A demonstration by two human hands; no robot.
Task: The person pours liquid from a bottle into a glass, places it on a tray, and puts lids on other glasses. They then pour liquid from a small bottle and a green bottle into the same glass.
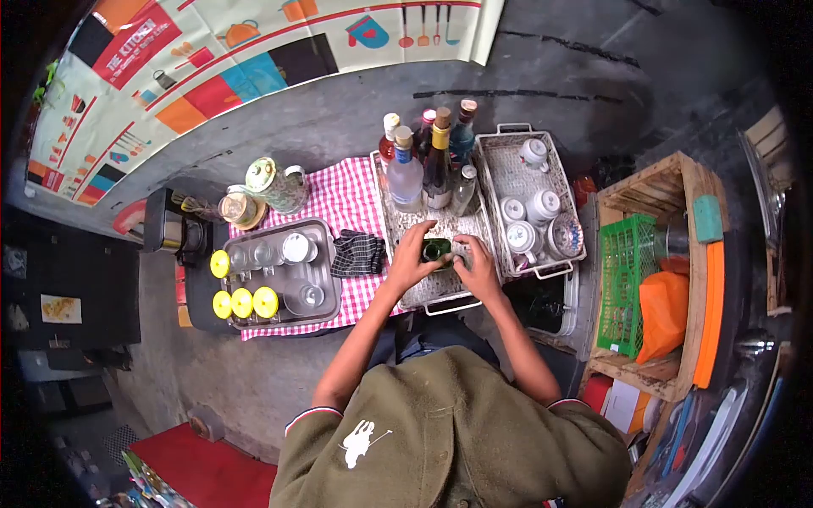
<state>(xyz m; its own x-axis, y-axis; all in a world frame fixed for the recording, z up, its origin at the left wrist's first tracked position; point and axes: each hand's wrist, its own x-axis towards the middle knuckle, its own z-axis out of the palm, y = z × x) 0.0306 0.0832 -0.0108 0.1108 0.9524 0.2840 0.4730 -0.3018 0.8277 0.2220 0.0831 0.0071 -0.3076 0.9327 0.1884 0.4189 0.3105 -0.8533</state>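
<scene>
My left hand (412, 256) is closed around the left side of a small dark green glass item (436, 249). On its right, my right hand (476, 267) has its fingers curled at a small clear glass item (461, 251), close beside the green one. Both hands are over the front part of a white woven tray (412, 297). Behind them on that tray stand several bottles, among them a dark one with a yellow neck (437, 161) and a clear one (405, 178). A black checked cloth (357, 254) lies left of my left hand.
A grey tray (329, 311) holds glasses and yellow-lidded jars (265, 300) at left. Another woven tray (508, 144) holds white mugs (543, 206). A wooden crate (683, 372) with a green basket (622, 284) stands at right. Jars (286, 190) stand behind the grey tray.
</scene>
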